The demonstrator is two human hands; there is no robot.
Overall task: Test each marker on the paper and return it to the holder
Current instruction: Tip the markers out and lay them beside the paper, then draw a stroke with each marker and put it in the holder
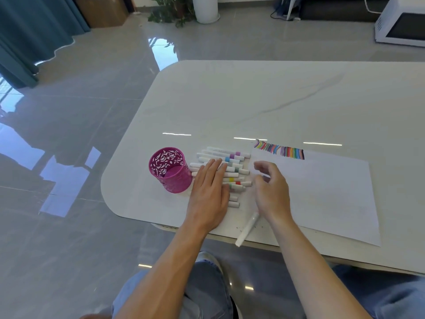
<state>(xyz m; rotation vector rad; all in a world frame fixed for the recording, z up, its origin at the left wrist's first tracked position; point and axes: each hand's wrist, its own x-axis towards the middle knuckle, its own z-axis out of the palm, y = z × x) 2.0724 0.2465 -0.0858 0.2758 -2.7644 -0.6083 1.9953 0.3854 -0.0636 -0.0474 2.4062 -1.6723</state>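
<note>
A pink perforated holder (170, 171) stands upright near the table's left front corner, and no markers show inside it. Right of it lies a row of several white markers (232, 157) with coloured bands. My left hand (210, 189) rests flat on that row with straight fingers. A white paper sheet (322, 189) lies to the right, with a band of colour strokes (279, 151) at its far edge. My right hand (270, 189) hovers over the paper's left edge with curled fingers. A blurred white marker (247, 229) sticks out from under its palm, past the table's front edge.
The white marble table (253, 100) has a rounded left corner, with glossy grey floor beyond. A white microwave (402, 24) stands on the floor at the far right. A potted plant (170, 10) and a white cylinder (205, 8) stand at the back. My knees are below the front edge.
</note>
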